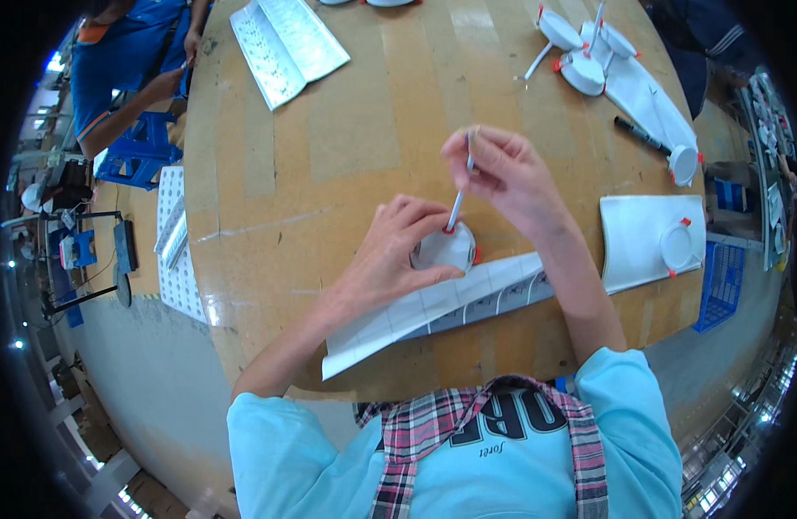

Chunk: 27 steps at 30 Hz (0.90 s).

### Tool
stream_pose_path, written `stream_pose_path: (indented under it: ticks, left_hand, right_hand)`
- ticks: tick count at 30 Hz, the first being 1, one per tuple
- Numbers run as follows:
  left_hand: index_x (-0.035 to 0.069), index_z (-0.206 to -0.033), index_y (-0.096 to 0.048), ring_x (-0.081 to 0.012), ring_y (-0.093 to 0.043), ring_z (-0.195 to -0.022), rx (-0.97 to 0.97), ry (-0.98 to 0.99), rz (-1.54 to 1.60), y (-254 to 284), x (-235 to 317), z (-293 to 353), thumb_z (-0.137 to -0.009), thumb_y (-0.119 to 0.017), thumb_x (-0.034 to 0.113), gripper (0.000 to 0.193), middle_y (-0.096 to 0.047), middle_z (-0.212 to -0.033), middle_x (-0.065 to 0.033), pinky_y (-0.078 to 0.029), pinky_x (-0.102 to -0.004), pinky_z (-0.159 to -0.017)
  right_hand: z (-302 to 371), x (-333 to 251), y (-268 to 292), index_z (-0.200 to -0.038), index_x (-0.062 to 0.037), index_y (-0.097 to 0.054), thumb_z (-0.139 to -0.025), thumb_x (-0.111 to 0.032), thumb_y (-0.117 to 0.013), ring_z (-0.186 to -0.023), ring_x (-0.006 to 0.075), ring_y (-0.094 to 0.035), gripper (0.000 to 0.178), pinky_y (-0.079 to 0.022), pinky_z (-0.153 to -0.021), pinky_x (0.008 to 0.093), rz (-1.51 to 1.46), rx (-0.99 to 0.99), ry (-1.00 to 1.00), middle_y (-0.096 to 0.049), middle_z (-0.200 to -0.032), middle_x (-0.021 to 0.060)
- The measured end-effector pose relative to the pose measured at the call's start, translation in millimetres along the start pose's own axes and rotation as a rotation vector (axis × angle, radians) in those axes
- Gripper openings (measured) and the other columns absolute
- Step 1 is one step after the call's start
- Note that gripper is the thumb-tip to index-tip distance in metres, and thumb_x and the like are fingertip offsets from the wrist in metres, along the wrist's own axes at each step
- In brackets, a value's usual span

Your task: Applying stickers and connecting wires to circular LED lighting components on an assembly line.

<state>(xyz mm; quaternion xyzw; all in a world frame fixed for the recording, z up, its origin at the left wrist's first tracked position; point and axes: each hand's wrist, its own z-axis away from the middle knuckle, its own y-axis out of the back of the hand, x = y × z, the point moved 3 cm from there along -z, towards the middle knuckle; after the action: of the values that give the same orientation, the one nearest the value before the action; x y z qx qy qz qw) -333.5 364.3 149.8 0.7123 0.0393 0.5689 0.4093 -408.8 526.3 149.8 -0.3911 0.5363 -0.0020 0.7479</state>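
Observation:
A round white downlight (443, 251) with red clips at its edge rests on the table in front of me. My left hand (383, 249) curls around its left side, thumb along the near rim and fingers over the far rim. From the red fitting on its top, a short white cable (456, 211) rises at a slant. My right hand (502, 173) pinches the upper part of that cable between thumb and fingers. Just below both hands lies a white sheet (377, 333) with faint grid lines, partly covering a grey printed strip (489, 304).
Several similar downlights (582, 73) stand at the far right, by a black marker (641, 135). Another lies on a white pad (623, 212) at right. A silvery folded sheet (290, 43) is at far left. Beyond the left edge are a co-worker (113, 91) and blue stool (143, 154).

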Motion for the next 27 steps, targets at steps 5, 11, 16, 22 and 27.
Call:
stream_pose_path:
  ticks: [5, 11, 16, 22, 27]
  left_hand:
    - [0.008, -0.121, -0.060, -0.0253, -0.046, -0.105, 0.044, 0.023, 0.011, -4.1, 5.2, -1.3, -0.069, -0.080, 0.034, 0.061, -0.055, -0.111, -0.0058, -0.039, -0.0359, -0.092]
    - [0.007, -0.122, -0.059, -0.0245, -0.047, -0.104, -0.010, 0.074, -0.007, -4.6, 6.9, -1.7, -0.071, -0.079, 0.030, 0.060, -0.055, -0.110, -0.0056, -0.040, -0.0350, -0.090]
    - [0.002, -0.125, -0.053, -0.0306, -0.047, -0.112, 0.078, 0.115, 0.101, 6.3, 18.8, 9.1, -0.075, -0.073, 0.037, 0.064, -0.051, -0.120, -0.0150, -0.039, -0.0384, -0.093]
    - [-0.002, -0.138, -0.034, -0.0384, -0.042, -0.122, 0.088, 0.058, -0.013, -4.1, 94.6, 46.1, -0.069, -0.072, 0.057, 0.098, -0.044, -0.128, -0.0219, -0.034, -0.0456, -0.102]
    - [-0.005, -0.141, -0.026, -0.0386, -0.038, -0.124, -0.102, 0.025, -0.363, -94.0, 117.1, 54.6, -0.064, -0.082, 0.040, 0.105, -0.037, -0.137, -0.0225, -0.034, -0.0467, -0.102]
  right_hand:
    - [0.2, -11.0, 5.4, -0.099, -0.0014, -0.070, -0.091, -0.018, -0.063, -0.068, 0.0040, -0.052, 0.020, -0.041, -0.060, 0.0181, 0.119, 0.150, 0.160, -0.068, -0.081, 0.0043]
    - [3.6, -22.3, -7.7, -0.093, -0.0007, -0.073, -0.088, -0.015, -0.063, -0.068, 0.0064, -0.056, 0.018, -0.046, -0.065, 0.0212, 0.397, 0.250, 0.301, -0.070, -0.080, 0.0059]
    - [4.6, -30.5, -14.8, -0.107, 0.0004, -0.067, -0.093, -0.024, -0.058, -0.081, 0.0112, -0.061, 0.030, -0.049, -0.076, 0.0249, 0.610, 0.130, 0.242, -0.069, -0.095, 0.0077]
    - [29.4, -72.3, -16.9, -0.124, 0.0026, -0.053, -0.096, -0.036, -0.054, -0.102, 0.0209, -0.059, 0.047, -0.045, -0.089, 0.0275, 0.638, 0.157, 0.453, -0.061, -0.113, 0.0169]
    - [48.1, -92.3, -19.2, -0.116, 0.0043, -0.056, -0.097, -0.029, -0.054, -0.093, 0.0178, -0.060, 0.039, -0.047, -0.082, 0.0276, 0.557, 0.314, 0.680, -0.063, -0.105, 0.0124]
